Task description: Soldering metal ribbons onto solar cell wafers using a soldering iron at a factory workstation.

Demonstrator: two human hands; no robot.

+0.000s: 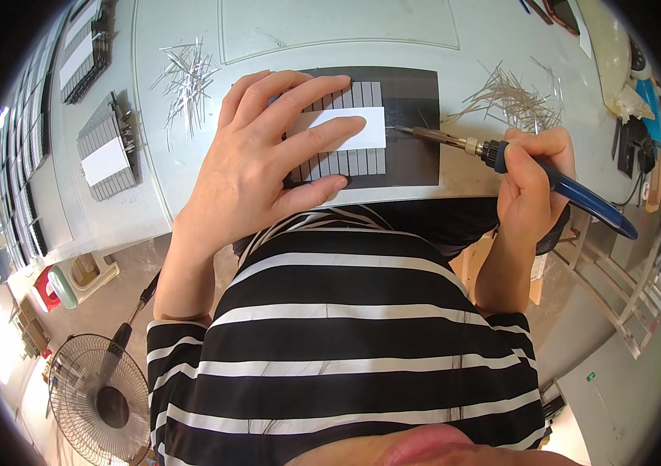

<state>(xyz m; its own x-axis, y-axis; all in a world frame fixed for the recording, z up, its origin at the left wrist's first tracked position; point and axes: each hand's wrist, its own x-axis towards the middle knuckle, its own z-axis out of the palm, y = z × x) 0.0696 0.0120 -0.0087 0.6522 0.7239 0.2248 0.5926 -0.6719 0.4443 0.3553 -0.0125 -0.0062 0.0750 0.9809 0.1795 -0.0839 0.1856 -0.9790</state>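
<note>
1. On the pale grey table (190, 194) we press our left hand (256, 159) flat, fingers spread and grasping nothing, on a row of narrow grey strips (346, 128) that lies on a dark rectangular mat (416, 101).
2. A white paper card (353, 128) lies across the strips, and our fingertips rest on its left part.
3. Our right hand (528, 182) is closed around the blue handle of a soldering iron (501, 151); its thin metal tip touches the right edge of the card, as far as we can tell.
4. Two loose heaps of thin, shiny metal ribbons lie on the table: one heap (187, 78) beyond the left hand, the other heap (513, 97) beyond the iron.
5. At the far left stand stacks of grey strip panels (105, 147), one with a white card on top.
6. The table surface is smooth and a little glossy.
7. Below it we see our black and white striped shirt (346, 349), a bare concrete floor and a round fan (101, 396) at the lower left.
</note>
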